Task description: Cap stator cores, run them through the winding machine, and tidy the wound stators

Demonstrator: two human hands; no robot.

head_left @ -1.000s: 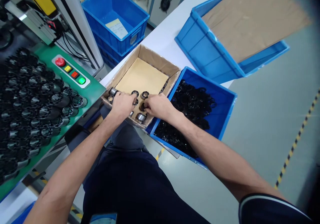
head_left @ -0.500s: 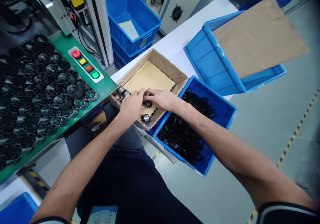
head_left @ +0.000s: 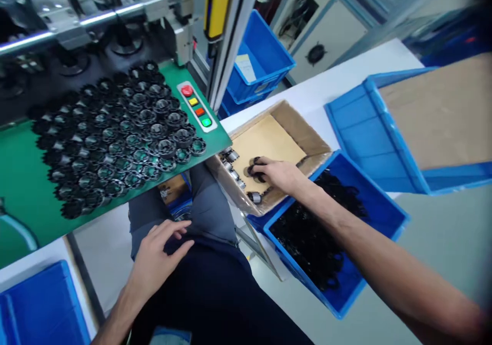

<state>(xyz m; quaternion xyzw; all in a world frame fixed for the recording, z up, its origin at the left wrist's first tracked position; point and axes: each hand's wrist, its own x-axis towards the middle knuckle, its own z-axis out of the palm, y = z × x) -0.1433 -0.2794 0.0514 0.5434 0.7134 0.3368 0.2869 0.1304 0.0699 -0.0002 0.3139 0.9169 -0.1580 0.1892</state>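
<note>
At far left, a blue tray point(head_left: 42, 309) lies below a green worktop point(head_left: 19, 155). On the worktop, ring-shaped black-and-metal parts point(head_left: 115, 140) stand closely packed in a broad block. In front of its edge, the person's left hand point(head_left: 159, 250) hovers above the lap, fingers loosely bent and spread, thumb apart from them. At the worktop's right corner is a button panel point(head_left: 197, 106), its lowest button lit green. Farther right, behind the white table point(head_left: 319, 91), stacked blue crates point(head_left: 269, 47) stand, the upper one containing a paper slip point(head_left: 245, 67). On the table, a lined carton point(head_left: 302, 132) contains silver-and-black parts point(head_left: 232, 155) along its near left side. The right hand point(head_left: 282, 175) reaches into this carton, its fingers curled over dark ring parts point(head_left: 250, 170) and touching them; whether they pinch firmly cannot be told. Just beside the carton, a blue bin point(head_left: 369, 247) holds heaped black pieces point(head_left: 315, 252) beneath the right forearm. At far right, a tilted blue crate point(head_left: 365, 129) bears a brown sheet point(head_left: 438, 114).
</note>
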